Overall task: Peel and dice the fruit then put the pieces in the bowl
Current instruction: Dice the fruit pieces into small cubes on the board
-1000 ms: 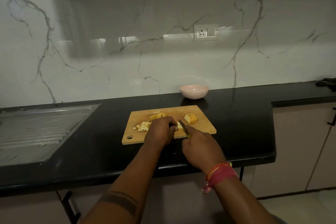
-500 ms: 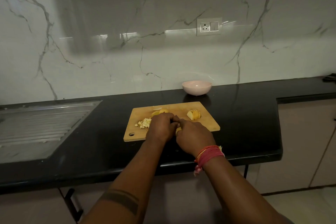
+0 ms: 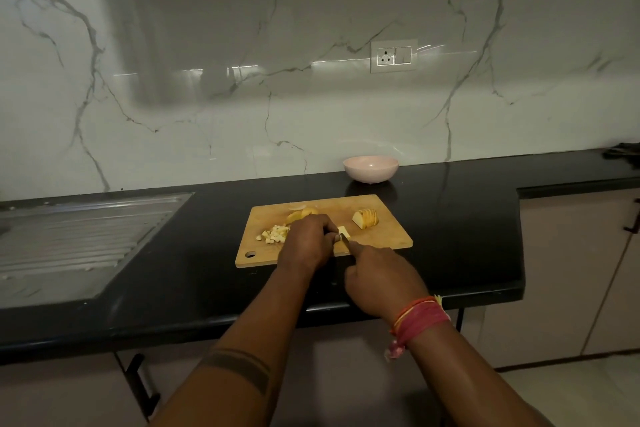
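On the black stone bench (image 3: 450, 218), near its front edge, lies one rectangular wooden cutting board (image 3: 388, 236) with the fruit on it. The left hand (image 3: 306, 241) has its fingers curled down over a pale fruit piece (image 3: 343, 229) and holds it in place. The right hand (image 3: 381, 279) is closed around the handle of one small knife (image 3: 345, 238), whose blade points toward the left fingertips.

I think the main danger is the blade: it works very close to the left fingers, and the small wet piece could slip, so that the knife meets a finger. Diced bits could also roll off the board edge.

I count one heap of small diced cubes (image 3: 275, 234) at the left of the board, one yellow unpeeled chunk (image 3: 301, 215) behind the left hand, and one sliced wedge (image 3: 365, 218) at the right. One pale pink round bowl (image 3: 370, 169) stands behind the board, apart from it, and no fruit shows inside.
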A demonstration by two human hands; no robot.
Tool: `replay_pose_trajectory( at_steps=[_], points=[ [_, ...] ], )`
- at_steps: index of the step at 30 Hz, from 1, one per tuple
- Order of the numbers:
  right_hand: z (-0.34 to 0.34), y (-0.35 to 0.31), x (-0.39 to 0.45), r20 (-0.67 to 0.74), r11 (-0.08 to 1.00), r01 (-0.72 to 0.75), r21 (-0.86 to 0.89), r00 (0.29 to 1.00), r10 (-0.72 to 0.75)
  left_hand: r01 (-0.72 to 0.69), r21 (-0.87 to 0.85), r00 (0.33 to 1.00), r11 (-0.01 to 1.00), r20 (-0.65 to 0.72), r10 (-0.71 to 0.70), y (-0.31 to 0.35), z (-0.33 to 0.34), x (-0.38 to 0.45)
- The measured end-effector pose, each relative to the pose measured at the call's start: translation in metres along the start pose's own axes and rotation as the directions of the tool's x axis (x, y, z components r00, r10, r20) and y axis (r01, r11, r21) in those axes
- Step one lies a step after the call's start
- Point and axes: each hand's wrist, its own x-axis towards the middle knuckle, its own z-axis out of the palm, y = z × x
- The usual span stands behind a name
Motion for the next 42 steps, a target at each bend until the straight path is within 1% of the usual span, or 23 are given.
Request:
replay_pose_trajectory(
  at_steps=[4,7,10,13,15,17,22,24,29,34,37,42],
  points=[
    [-0.003,0.004,-0.004,-0.003,0.995,-0.016,0.097,1.0,0.016,-0.019,0.025,1.0,0.999,-0.011,0.02,-0.001,0.001,-0.002],
    [-0.007,0.009,-0.006,-0.074,0.971,-0.032,0.235,0.996,0.05,-0.057,0.049,0.998,0.997,-0.022,0.058,-0.003,0.004,-0.002],
    [-0.01,0.014,-0.003,-0.11,0.956,-0.032,0.291,0.992,0.067,-0.123,0.119,0.992,0.985,-0.003,0.124,-0.003,0.009,0.0],
    [-0.009,0.013,0.007,-0.136,0.956,-0.041,0.29,0.987,0.083,-0.15,0.265,0.989,0.952,0.041,0.144,-0.003,0.014,0.003],
    [-0.008,0.012,0.011,-0.138,0.959,-0.064,0.275,0.985,0.105,-0.151,0.28,0.988,0.948,0.025,0.15,-0.004,0.015,0.005],
    [-0.006,0.013,0.014,-0.128,0.966,-0.08,0.246,0.985,0.115,-0.157,0.241,0.987,0.958,0.021,0.156,-0.005,0.015,0.007],
    [-0.004,0.009,0.026,-0.038,0.985,-0.11,0.133,0.993,0.116,-0.166,0.102,0.986,0.981,0.027,0.164,-0.011,0.013,0.008],
    [-0.002,0.007,0.028,-0.04,0.986,-0.124,0.109,0.991,0.129,-0.178,0.094,0.984,0.98,0.028,0.176,-0.012,0.012,0.008],
    [0.003,0.009,0.025,-0.053,0.978,-0.172,0.122,0.982,0.18,-0.168,0.091,0.986,0.982,0.0,0.169,-0.015,0.011,0.006],
    [0.0,0.007,0.029,-0.015,0.991,-0.111,0.069,0.994,0.112,-0.199,0.09,0.98,0.976,0.017,0.198,-0.011,0.011,0.006],
    [0.0,0.01,0.023,-0.002,0.994,-0.067,0.092,0.998,0.067,-0.185,0.086,0.982,0.979,-0.008,0.187,-0.011,0.011,0.009],
    [-0.003,0.012,0.026,0.001,0.988,-0.11,0.104,0.994,0.111,-0.188,0.064,0.982,0.98,0.015,0.187,-0.011,0.01,0.011]
  ],
)
